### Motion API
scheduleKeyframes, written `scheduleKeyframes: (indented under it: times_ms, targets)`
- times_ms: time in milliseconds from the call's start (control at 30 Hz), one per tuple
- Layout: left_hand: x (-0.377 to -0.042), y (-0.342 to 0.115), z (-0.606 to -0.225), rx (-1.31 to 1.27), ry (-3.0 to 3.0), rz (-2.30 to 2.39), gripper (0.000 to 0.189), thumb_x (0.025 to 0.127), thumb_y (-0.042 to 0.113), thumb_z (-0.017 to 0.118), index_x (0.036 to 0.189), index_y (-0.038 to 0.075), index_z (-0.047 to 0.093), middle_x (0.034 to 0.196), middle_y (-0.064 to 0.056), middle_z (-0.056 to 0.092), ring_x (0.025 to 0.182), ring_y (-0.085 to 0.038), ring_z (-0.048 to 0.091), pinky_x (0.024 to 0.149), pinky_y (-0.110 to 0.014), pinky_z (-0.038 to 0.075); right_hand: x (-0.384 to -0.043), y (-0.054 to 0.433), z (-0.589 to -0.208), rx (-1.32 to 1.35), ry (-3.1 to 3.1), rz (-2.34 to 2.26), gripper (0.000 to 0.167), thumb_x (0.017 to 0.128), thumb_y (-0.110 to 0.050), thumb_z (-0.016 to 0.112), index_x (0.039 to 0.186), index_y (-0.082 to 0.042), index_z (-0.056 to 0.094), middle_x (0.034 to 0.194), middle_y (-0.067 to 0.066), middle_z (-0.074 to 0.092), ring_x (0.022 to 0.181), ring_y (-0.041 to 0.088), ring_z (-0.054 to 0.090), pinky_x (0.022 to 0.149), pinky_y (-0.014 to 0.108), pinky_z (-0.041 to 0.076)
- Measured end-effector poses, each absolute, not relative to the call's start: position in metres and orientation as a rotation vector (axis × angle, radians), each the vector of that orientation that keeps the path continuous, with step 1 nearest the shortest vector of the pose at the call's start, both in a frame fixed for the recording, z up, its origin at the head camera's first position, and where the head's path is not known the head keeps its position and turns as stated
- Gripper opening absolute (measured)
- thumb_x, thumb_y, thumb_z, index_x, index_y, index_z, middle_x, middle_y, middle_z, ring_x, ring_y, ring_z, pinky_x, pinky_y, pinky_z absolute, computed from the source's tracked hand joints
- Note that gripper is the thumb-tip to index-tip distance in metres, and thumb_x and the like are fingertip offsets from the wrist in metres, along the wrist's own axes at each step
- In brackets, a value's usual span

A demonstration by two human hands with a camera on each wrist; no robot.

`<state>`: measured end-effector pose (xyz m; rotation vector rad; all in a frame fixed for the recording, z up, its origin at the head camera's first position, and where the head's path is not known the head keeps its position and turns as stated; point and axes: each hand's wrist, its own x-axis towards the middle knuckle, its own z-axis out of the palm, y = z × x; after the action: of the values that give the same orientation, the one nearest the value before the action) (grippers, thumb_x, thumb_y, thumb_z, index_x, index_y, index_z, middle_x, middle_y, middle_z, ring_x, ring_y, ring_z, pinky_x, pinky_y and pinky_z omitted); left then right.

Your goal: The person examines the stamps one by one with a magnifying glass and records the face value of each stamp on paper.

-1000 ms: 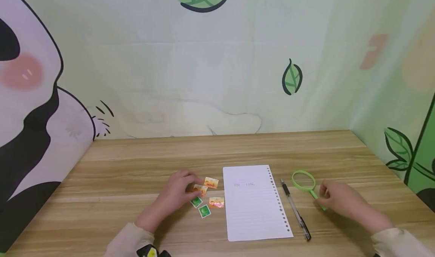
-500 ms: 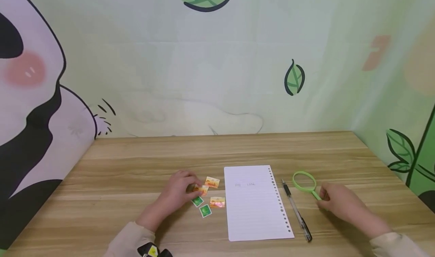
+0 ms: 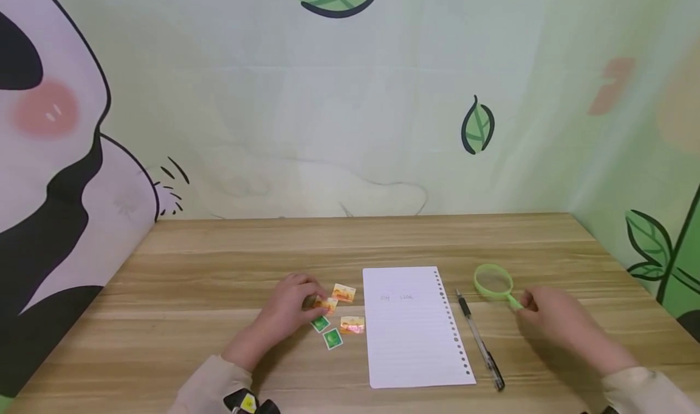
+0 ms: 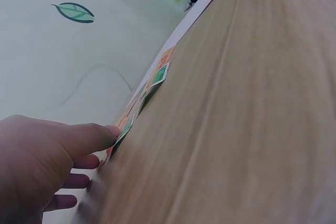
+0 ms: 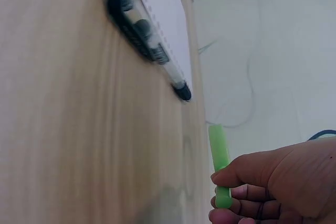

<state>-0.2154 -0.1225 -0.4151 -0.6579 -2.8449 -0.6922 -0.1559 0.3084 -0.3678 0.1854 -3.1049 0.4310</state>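
Note:
My right hand (image 3: pixel 563 320) pinches the handle of a green magnifying glass (image 3: pixel 493 280) between thumb and fingers. Its lens end is tilted up off the table; in the right wrist view the handle of the magnifying glass (image 5: pixel 218 148) appears end-on. My left hand (image 3: pixel 285 307) rests on the table, thumb and fingertips touching an orange stamp (image 3: pixel 327 305) that lies flat, partly covered. Beside it lie a second orange stamp (image 3: pixel 344 293) and a third orange stamp (image 3: pixel 352 324). Near the left thumb are a green stamp (image 3: pixel 320 323) and another green stamp (image 3: pixel 332 338).
A lined, hole-punched sheet of paper (image 3: pixel 418 341) with faint handwriting near its top lies mid-table. Between it and my right hand is a black-and-clear pen (image 3: pixel 480 339). A cartoon-printed backdrop (image 3: pixel 306 110) stands behind the wooden table (image 3: pixel 229 244).
The magnifying glass has been lifted and tilted up from lying flat on the table, held by my right hand. My left hand stays on the stamps; the head view has shifted slightly.

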Motion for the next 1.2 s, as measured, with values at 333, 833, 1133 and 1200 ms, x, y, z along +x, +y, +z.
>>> scheduleKeyframes:
  times_ms: [333, 833, 1133, 1200]
  targets:
    - [-0.216, -0.123, -0.418, -0.641, -2.841, -0.698, 0.016, 0.077, 0.022, 0.08, 0.09, 0.018, 0.072, 0.109, -0.004, 0.066, 0.106, -0.025, 0.056, 0.094, -0.042, 0.047, -0.169, 0.296, -0.347, 0.253, -3.046, 0.443, 0.009, 0.086, -0.01, 0.065, 0.082, -0.004, 0.06, 0.071, 0.001, 0.058, 0.061, 0.013, 0.045, 0.053, 0.026, 0.038]
    - [-0.217, -0.123, -0.416, -0.66, -2.846, -0.677, 0.017, 0.077, 0.023, 0.08, 0.091, 0.018, 0.072, 0.11, -0.005, 0.066, 0.107, -0.026, 0.057, 0.096, -0.043, 0.047, -0.184, 0.252, -0.315, 0.398, -3.006, 0.404, 0.007, 0.087, -0.012, 0.064, 0.086, -0.007, 0.06, 0.071, 0.0, 0.058, 0.061, 0.011, 0.046, 0.052, 0.023, 0.037]
    - [-0.216, -0.121, -0.415, -0.641, -2.852, -0.692, 0.016, 0.076, 0.022, 0.08, 0.09, 0.018, 0.072, 0.109, -0.004, 0.066, 0.106, -0.026, 0.056, 0.095, -0.044, 0.047, -0.194, 0.213, -0.317, 0.547, -2.968, 0.438, 0.006, 0.087, -0.011, 0.066, 0.086, -0.009, 0.061, 0.073, -0.002, 0.059, 0.062, 0.01, 0.047, 0.053, 0.021, 0.039]
    - [-0.216, -0.121, -0.415, -0.635, -2.853, -0.703, 0.016, 0.076, 0.021, 0.08, 0.089, 0.018, 0.072, 0.108, -0.004, 0.066, 0.106, -0.025, 0.056, 0.094, -0.044, 0.048, -0.194, 0.204, -0.321, 0.588, -2.956, 0.452, 0.006, 0.087, -0.012, 0.067, 0.086, -0.009, 0.061, 0.073, -0.002, 0.058, 0.061, 0.009, 0.046, 0.052, 0.02, 0.039]
